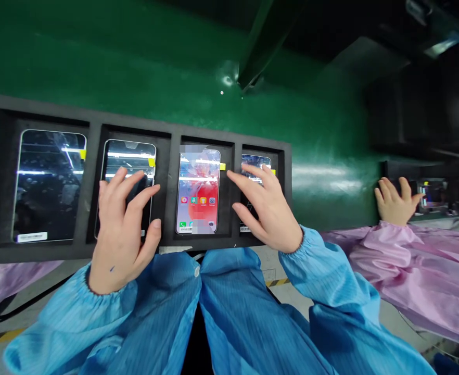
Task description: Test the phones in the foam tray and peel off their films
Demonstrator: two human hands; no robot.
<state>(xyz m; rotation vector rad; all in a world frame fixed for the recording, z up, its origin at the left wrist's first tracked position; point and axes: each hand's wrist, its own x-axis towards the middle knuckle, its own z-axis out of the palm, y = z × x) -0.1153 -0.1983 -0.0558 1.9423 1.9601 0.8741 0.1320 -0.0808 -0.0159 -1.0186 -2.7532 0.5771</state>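
A black tray (173,182) with several recesses lies in front of me, a phone in each. My left hand (126,224), fingers spread, hovers over the dark-screened second phone (130,151) and covers much of it. To its right, a lit phone (199,187) shows app icons on a red and blue wallpaper. My right hand (266,208) is over the rightmost phone (256,160), its thumb and forefinger apart and pointing at the lit one. Neither hand holds anything. The leftmost phone (50,187) is dark, with a white label at its lower edge. Yellow tabs stick to the phones' right edges.
The bench has a green surface (323,187). A dark post (258,52) rises from it behind the tray. At the right, a co-worker's hand (397,200) in a pink sleeve rests near another black tray (387,167). More pink cloth (16,281) shows at the left.
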